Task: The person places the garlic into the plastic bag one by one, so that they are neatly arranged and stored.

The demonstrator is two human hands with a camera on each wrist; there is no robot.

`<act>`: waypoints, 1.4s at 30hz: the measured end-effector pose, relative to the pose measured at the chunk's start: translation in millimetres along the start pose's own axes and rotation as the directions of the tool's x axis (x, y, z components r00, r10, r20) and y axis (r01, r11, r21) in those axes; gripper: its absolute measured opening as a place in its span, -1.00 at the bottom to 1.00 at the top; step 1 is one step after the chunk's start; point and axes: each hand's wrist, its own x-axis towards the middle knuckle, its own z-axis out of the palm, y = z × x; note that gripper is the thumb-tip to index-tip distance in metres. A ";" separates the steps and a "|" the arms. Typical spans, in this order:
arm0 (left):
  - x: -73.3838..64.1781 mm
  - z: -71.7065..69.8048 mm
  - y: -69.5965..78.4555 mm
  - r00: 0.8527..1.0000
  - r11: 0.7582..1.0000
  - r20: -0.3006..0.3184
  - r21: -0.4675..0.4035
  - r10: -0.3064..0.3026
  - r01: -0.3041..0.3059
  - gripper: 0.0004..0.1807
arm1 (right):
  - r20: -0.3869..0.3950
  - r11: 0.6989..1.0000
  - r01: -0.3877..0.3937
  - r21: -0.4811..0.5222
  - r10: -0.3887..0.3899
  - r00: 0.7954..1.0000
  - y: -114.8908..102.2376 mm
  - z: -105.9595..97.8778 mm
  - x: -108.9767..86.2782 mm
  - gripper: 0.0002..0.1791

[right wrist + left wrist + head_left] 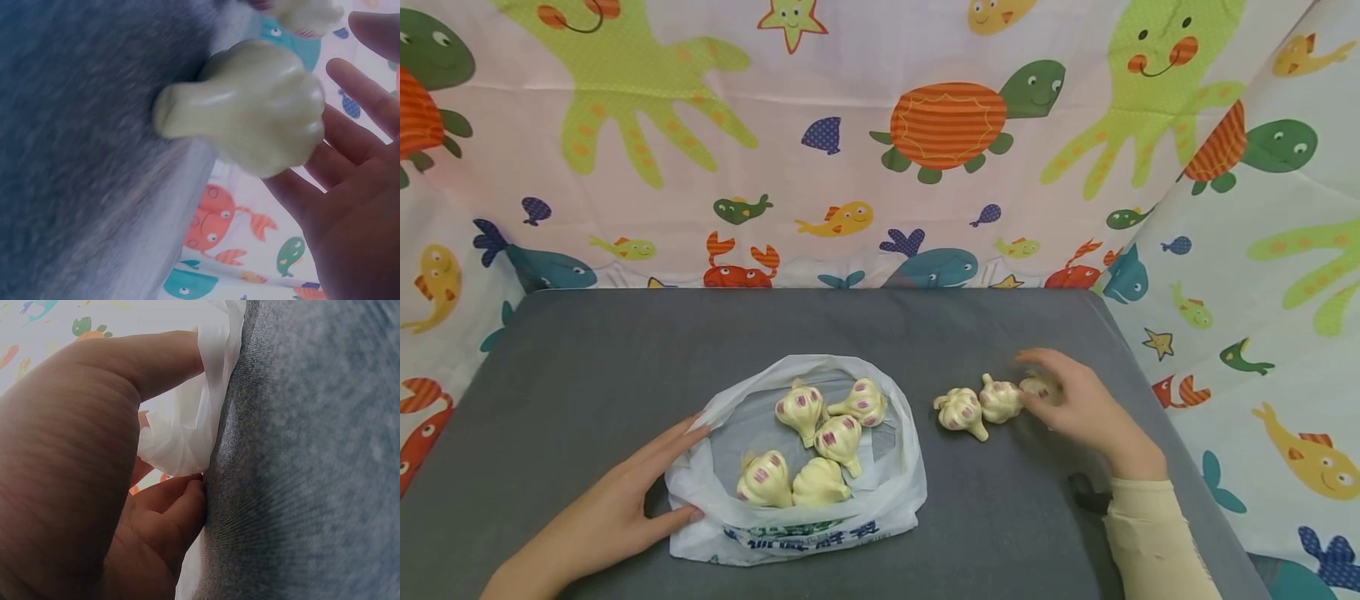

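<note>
A white plastic bag (pixel 913 475) with printing on its front lies with its mouth spread wide, several garlic bulbs (pixel 837 438) inside it. My left hand (pixel 617 492) holds the bag's left rim, thumb and fingertips at the plastic; in the left wrist view a fold of plastic (pixel 215 356) covers the thumb tip. To the right of the bag, three more garlic bulbs stand in a row. My right hand (pixel 1086 408) reaches over the rightmost garlic bulb (pixel 1037 385), partly hiding it. In the right wrist view the fingers are spread close beside that pale bulb (pixel 262 106).
The grey table (pixel 625 350) bears the bag and the bulbs. A small black object (pixel 1088 493) shows near the right wrist. Behind and at both sides hangs a cloth (pixel 850 75) printed with sea animals.
</note>
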 end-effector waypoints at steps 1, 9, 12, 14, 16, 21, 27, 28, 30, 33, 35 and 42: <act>-0.2 0.1 -0.3 1.000 1.000 -0.002 -0.010 0.002 -0.002 0.07 | 0.001 1.000 -0.004 0.001 0.004 1.000 1.4 -0.2 -1.1 -0.47; 0.0 -1.0 0.3 1.000 1.000 0.013 0.008 -0.018 0.018 0.07 | 0.016 0.998 -0.053 -0.015 0.054 0.998 7.8 -1.3 -6.8 -0.47; 0.2 -1.3 0.5 1.000 1.000 0.011 0.015 -0.016 0.016 0.07 | 0.013 0.998 -0.060 -0.023 0.060 0.998 11.1 -0.3 -8.4 -0.49; 0.1 -1.7 0.7 1.000 1.000 0.007 0.013 -0.013 0.013 0.07 | 0.007 0.998 -0.058 -0.029 0.059 0.998 13.1 -0.1 -9.9 -0.51; -0.2 -1.5 0.4 1.000 1.000 0.002 0.003 -0.008 0.008 0.07 | 0.003 0.998 -0.061 -0.033 0.061 0.998 14.5 0.1 -11.4 -0.52; -0.3 -1.1 -0.3 1.000 1.000 0.003 -0.004 -0.010 0.010 0.08 | -0.003 0.997 -0.070 -0.042 0.070 0.998 17.6 1.0 -15.0 -0.57; -0.1 -1.6 0.1 1.000 1.000 0.010 0.001 -0.015 0.015 0.08 | 0.010 0.995 -0.102 -0.017 0.102 0.995 19.5 1.3 -18.0 -0.61; -0.3 -1.6 0.2 1.000 1.000 0.010 0.001 -0.013 0.013 0.08 | 0.013 0.994 -0.105 -0.013 0.106 0.994 19.7 1.4 -18.4 -0.61; -0.5 -1.3 0.2 1.000 1.000 0.005 -0.004 -0.009 0.009 0.08 | 0.019 0.994 -0.113 -0.003 0.113 0.993 20.1 1.3 -19.2 -0.61; -0.7 -1.1 0.2 1.000 1.000 0.007 0.003 -0.011 0.011 0.07 | 0.022 0.993 -0.118 0.008 0.118 0.993 19.9 0.9 -20.0 -0.61; -0.7 -1.3 0.1 1.000 1.000 0.008 0.009 -0.013 0.013 0.07 | 0.022 0.992 -0.122 0.013 0.122 0.992 19.8 0.4 -20.5 -0.61; 0.1 -2.3 2.0 1.000 0.999 0.014 0.036 -0.014 0.013 0.08 | 0.023 0.991 -0.135 0.003 0.135 0.991 19.4 -1.0 -21.3 -0.61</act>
